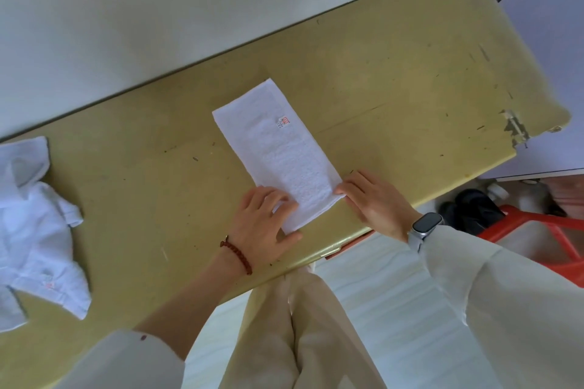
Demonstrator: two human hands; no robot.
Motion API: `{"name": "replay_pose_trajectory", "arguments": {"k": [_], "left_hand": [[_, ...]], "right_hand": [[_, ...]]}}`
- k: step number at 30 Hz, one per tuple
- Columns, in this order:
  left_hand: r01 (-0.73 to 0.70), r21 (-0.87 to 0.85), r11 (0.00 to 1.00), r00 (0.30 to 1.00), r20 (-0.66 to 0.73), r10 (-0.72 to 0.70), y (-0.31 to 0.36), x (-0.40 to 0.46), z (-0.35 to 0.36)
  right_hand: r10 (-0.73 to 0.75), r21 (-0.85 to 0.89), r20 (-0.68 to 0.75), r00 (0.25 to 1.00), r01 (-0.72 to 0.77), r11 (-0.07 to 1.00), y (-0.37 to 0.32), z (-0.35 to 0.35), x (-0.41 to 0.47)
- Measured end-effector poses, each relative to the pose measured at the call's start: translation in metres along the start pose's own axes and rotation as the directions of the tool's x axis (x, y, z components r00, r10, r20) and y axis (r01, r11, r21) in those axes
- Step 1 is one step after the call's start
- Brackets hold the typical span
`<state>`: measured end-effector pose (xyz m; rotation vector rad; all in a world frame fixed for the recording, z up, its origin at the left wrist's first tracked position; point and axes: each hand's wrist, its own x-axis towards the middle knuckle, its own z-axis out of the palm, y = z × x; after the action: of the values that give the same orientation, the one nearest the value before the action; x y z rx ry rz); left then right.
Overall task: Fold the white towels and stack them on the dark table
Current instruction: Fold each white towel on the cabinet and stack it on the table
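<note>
A white towel [284, 148], folded into a long strip with a small red mark on it, lies across the middle of the yellowish table [410, 73]. Its near end reaches almost to the table's front edge. My left hand [262, 221], with a bead bracelet on the wrist, holds the near left corner between thumb and curled fingers. At the near right corner, my right hand [373, 199], with a watch on the wrist, pinches the towel with its fingertips. A crumpled pile of white towels [41, 230] lies at the table's left end.
The table's long back edge runs along a white wall. The right end of the table has a chipped corner [515, 129]. A red plastic stool [543, 230] and dark shoes [474, 208] are on the floor at the right, below the table's edge.
</note>
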<state>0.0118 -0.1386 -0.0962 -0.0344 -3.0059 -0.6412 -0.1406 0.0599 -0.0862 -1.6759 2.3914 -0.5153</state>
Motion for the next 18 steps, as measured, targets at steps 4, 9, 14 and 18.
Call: {"name": "replay_pose_trajectory", "arguments": {"k": [4, 9, 14, 18], "left_hand": [[-0.014, 0.004, 1.0, 1.0, -0.022, 0.014, 0.0, 0.001, -0.003], [-0.037, -0.006, 0.999, 0.999, -0.013, 0.037, 0.0, -0.006, -0.004], [0.088, -0.145, 0.985, 0.99, -0.098, -0.103, 0.004, 0.008, -0.018], [0.454, -0.445, 0.772, 0.89, 0.173, -0.422, 0.005, 0.018, -0.05]], "right_hand": [[0.165, 0.149, 0.016, 0.986, -0.165, 0.975, -0.009, -0.004, -0.003], [0.374, 0.398, 0.063, 0.925, -0.367, 0.841, -0.023, -0.014, -0.002], [0.505, 0.627, 0.147, 0.85, -0.475, 0.617, -0.031, -0.028, 0.01], [0.546, 0.723, 0.13, 0.828, -0.456, 0.519, -0.034, -0.037, 0.022]]}}
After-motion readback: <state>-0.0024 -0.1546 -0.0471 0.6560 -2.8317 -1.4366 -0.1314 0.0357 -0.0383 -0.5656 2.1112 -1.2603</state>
